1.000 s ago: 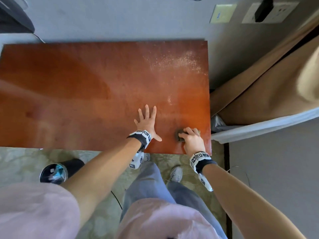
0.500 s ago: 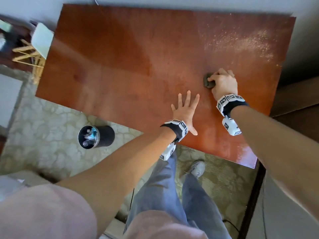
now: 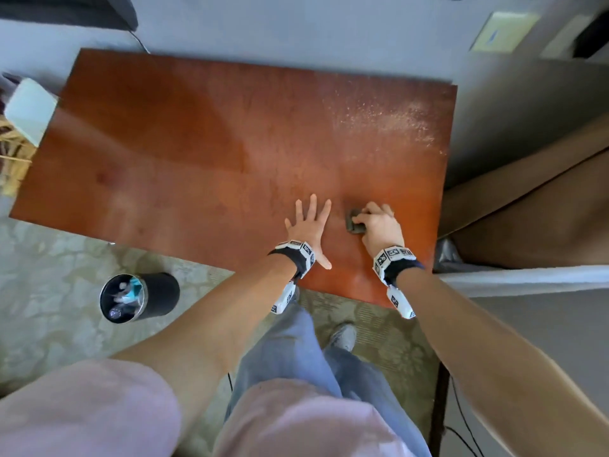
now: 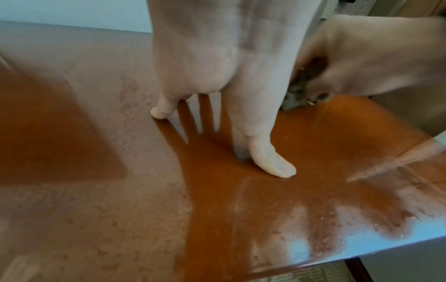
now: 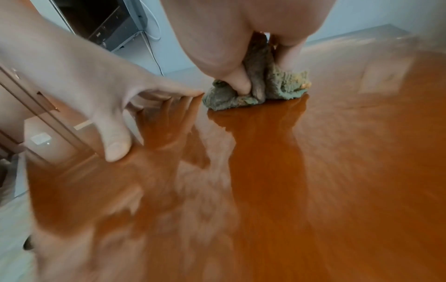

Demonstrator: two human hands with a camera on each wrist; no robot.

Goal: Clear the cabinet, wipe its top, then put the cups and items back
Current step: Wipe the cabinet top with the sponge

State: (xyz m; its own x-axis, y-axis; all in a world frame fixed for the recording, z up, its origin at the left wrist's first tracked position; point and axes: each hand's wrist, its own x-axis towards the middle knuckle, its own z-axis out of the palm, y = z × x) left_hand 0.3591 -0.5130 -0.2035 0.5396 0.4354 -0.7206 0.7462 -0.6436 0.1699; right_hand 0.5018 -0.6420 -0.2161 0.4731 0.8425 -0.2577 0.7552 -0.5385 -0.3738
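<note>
Since half a second ago our right hand [image 3: 379,227] has dragged the cloth [image 3: 355,222] back toward the near edge of the cabinet top [image 3: 197,153], so it now sits level with our left hand [image 3: 308,227] in the lower right of the head view instead of farther up the board; a second ago it was lower still, near the front edge, so we read this as a back-and-forth scrub. The left hand has stayed planted.

That left hand lies flat, fingers straight and spread, holding nothing; we judge it is there to brace our lean over the wood. The right hand's fingers are curled round the bunched cloth [image 5: 255,89], thumb pinching a fold, which keeps the wad tight enough to press down hard.

The top is already cleared: no cups or other items stand on it. A pale dusty speckle [image 3: 389,123] remains in the upper right of the board, well apart from the cloth, so wiping looks unfinished. A black bin [image 3: 155,298] stands on the carpet at lower left, off the cabinet, presumably for the rubbish. Where the cups went, these views do not show.
</note>
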